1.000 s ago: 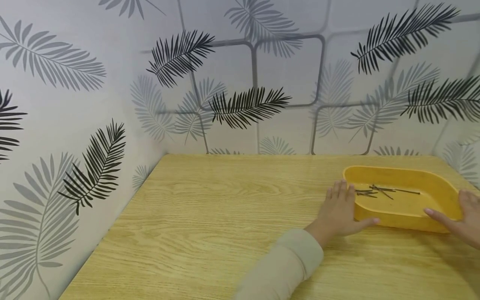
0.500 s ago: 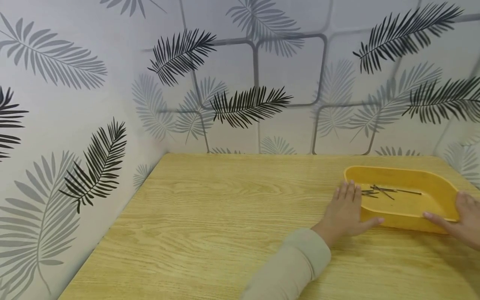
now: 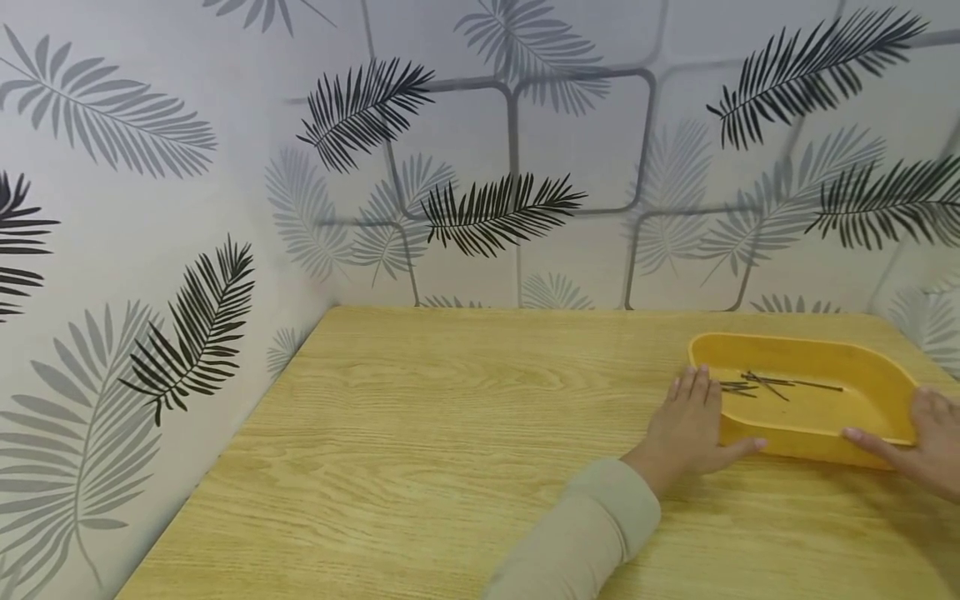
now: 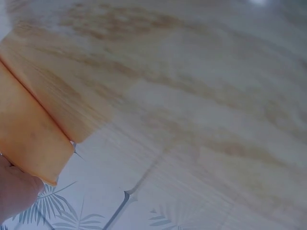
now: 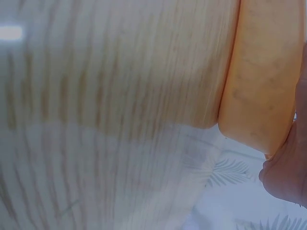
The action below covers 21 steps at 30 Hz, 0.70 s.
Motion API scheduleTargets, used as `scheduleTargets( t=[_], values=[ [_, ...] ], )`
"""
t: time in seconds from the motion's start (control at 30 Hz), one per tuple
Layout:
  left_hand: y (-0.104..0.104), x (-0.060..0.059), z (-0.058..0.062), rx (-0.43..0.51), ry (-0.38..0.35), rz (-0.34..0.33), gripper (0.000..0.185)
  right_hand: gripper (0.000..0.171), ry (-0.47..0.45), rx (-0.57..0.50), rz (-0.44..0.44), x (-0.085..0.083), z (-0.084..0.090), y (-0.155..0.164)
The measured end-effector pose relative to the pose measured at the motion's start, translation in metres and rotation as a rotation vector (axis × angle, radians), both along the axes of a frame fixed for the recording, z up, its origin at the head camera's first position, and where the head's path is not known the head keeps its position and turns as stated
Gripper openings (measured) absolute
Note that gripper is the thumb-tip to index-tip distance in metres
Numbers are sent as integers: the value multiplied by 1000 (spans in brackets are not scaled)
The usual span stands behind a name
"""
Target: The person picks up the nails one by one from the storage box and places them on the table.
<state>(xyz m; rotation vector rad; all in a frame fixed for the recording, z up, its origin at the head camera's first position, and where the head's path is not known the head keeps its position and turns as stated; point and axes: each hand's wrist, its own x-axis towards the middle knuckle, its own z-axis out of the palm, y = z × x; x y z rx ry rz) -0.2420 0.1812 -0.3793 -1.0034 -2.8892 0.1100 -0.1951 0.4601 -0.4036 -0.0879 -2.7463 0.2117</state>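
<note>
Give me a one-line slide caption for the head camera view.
Both hands, left and right, rest against the ends of a shallow yellow plastic tray of thin dark nails on a light wooden table.

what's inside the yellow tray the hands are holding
Several thin dark nails lie loose on the floor of the yellow tray. Its near wall hides the front strip of the floor.

A big wooden table (image 3: 450, 450) fills the floor of the view. Behind it, from 9 o'clock round to 3 o'clock, stands wallpaper (image 3: 187, 167) with black and grey leaves on it.
</note>
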Motion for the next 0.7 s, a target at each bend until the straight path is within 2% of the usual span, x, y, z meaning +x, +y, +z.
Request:
scheduleTargets(
  t=[0.27,0.7],
  values=[
    [-3,0,2,-20,5,-8,87,84,19,23,22,2,5,-5],
    [-7,-3,-1,-25,-12,-3,86,108,-150,-3,-28,5,4,-7]
  ],
)
